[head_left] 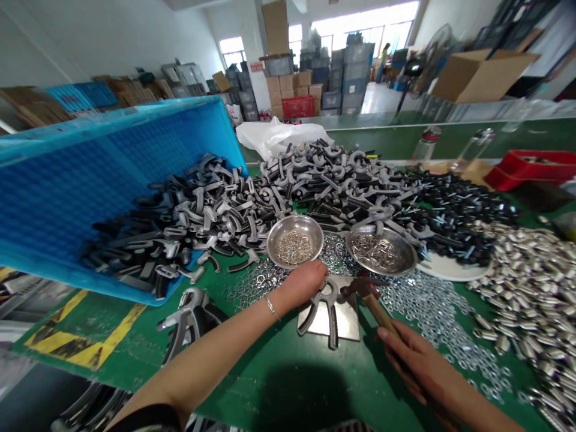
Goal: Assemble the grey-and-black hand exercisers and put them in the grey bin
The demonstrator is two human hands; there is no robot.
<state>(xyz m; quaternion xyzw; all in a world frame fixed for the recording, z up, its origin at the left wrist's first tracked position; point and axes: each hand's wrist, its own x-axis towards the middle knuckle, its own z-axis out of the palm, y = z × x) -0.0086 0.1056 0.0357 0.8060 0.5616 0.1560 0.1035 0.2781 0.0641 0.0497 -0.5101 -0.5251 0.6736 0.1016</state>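
My left hand (304, 282) reaches forward and is closed over the top of a grey and black hand-grip part (326, 306), holding it down on a small metal plate (346, 324). My right hand (416, 363) is wrapped round the wooden handle of a hammer (366, 295). The hammer's dark head rests just right of the part's top, over the plate.
Two steel bowls of small metal bits (294, 240) (381, 251) stand behind the plate among scattered washers (427, 306). A tipped blue crate (90, 180) spills grey handles (198, 222). Metal springs (535, 282) pile at right, a finished grip (186, 318) lies left, a red tray (531, 168) far right.
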